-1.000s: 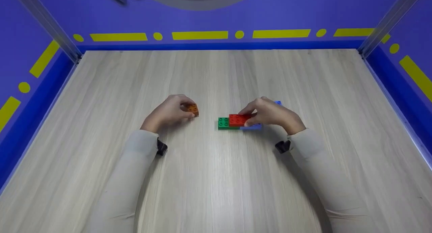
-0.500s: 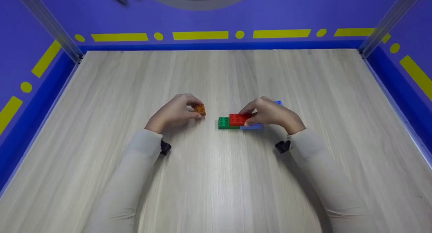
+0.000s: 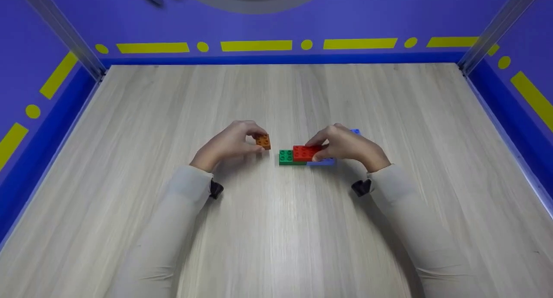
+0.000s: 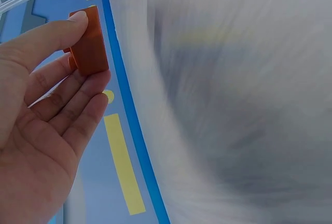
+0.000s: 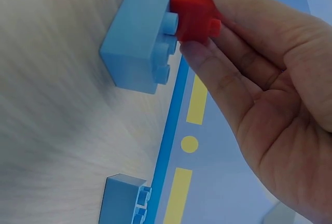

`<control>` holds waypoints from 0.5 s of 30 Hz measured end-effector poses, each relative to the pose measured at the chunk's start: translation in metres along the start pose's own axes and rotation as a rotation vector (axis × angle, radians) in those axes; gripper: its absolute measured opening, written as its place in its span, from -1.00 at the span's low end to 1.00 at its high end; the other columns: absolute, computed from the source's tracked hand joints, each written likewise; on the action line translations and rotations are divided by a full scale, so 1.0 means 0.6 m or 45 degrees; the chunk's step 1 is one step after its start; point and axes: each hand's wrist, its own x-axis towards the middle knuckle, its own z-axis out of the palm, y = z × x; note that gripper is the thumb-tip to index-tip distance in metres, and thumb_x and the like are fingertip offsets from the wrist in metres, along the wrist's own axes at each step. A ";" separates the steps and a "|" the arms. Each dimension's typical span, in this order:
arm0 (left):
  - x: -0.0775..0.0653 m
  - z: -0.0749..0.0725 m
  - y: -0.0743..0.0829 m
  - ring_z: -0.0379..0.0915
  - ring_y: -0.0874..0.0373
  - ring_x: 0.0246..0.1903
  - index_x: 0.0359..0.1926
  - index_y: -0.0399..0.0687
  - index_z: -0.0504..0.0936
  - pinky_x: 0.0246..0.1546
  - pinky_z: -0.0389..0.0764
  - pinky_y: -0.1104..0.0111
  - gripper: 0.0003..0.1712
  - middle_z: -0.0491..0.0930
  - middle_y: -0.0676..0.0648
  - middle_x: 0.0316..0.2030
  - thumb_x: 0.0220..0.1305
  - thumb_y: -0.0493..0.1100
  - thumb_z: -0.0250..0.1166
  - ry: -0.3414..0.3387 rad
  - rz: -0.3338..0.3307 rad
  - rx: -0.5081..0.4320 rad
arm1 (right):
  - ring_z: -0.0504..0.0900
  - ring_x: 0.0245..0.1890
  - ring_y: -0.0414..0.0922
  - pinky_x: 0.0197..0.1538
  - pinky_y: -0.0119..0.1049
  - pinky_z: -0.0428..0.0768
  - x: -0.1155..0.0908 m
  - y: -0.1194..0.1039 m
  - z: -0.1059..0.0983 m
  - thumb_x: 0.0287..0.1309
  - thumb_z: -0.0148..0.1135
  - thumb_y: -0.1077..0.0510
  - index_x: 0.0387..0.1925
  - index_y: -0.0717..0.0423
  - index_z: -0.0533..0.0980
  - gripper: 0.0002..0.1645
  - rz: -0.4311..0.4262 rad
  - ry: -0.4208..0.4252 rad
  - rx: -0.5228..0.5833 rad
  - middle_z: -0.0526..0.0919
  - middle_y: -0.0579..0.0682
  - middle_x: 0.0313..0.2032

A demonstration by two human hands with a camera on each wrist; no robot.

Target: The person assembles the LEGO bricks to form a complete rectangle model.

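Note:
My left hand pinches an orange toy brick between thumb and fingers, just left of a small brick build. In the left wrist view the orange brick is held above the table. With thumb and fingers my right hand grips a red brick. That red brick sits across a green brick and a light blue brick, which lie end to end. The right wrist view shows bare studs on the end of the light blue brick, beside the red brick.
Another blue brick lies behind my right hand, mostly hidden in the head view; the right wrist view shows this blue brick apart from the build. Purple walls with yellow marks border the wooden table.
My left hand has moved right with the orange brick, coming close to the green brick's left end. My right hand and the build have stayed put.

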 end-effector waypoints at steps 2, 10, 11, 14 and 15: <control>0.001 0.001 0.002 0.50 0.03 -0.03 0.05 -0.10 0.64 0.08 0.51 0.13 -0.61 0.62 -0.06 -0.09 0.17 -0.23 0.37 -0.004 0.012 0.008 | 0.62 0.04 -0.03 0.08 -0.10 0.59 0.000 0.000 0.000 -0.02 0.46 0.18 0.00 0.09 0.65 -0.55 0.007 0.000 0.001 0.70 0.03 -0.03; 0.007 0.008 0.011 0.51 0.04 -0.05 0.03 -0.11 0.65 0.07 0.53 0.15 -0.63 0.63 -0.06 -0.11 0.17 -0.21 0.37 -0.008 0.074 0.042 | 0.63 0.05 -0.02 0.08 -0.09 0.58 0.001 0.000 -0.001 -0.02 0.46 0.18 0.00 0.09 0.65 -0.55 0.006 -0.003 0.002 0.70 0.03 -0.03; 0.008 0.009 0.012 0.51 0.04 -0.05 0.03 -0.11 0.65 0.06 0.54 0.15 -0.63 0.63 -0.06 -0.11 0.17 -0.21 0.37 -0.007 0.083 0.042 | 0.62 0.05 -0.02 0.08 -0.09 0.58 0.001 0.000 -0.001 -0.02 0.46 0.18 0.00 0.09 0.65 -0.55 0.005 -0.004 0.003 0.70 0.03 -0.03; 0.008 0.011 0.016 0.50 0.03 -0.05 0.03 -0.11 0.65 0.06 0.53 0.15 -0.63 0.63 -0.06 -0.11 0.17 -0.20 0.37 -0.011 0.097 0.032 | 0.63 0.05 -0.02 0.08 -0.09 0.59 0.002 0.001 0.000 -0.01 0.46 0.17 0.00 0.09 0.65 -0.55 0.002 -0.005 0.005 0.70 0.04 -0.02; 0.007 0.011 0.018 0.50 0.02 -0.05 0.04 -0.11 0.65 0.06 0.53 0.14 -0.62 0.62 -0.05 -0.11 0.17 -0.20 0.37 -0.014 0.097 0.027 | 0.63 0.05 -0.02 0.07 -0.10 0.59 0.002 0.002 -0.001 -0.01 0.46 0.17 0.00 0.09 0.65 -0.55 0.002 -0.006 0.005 0.70 0.04 -0.02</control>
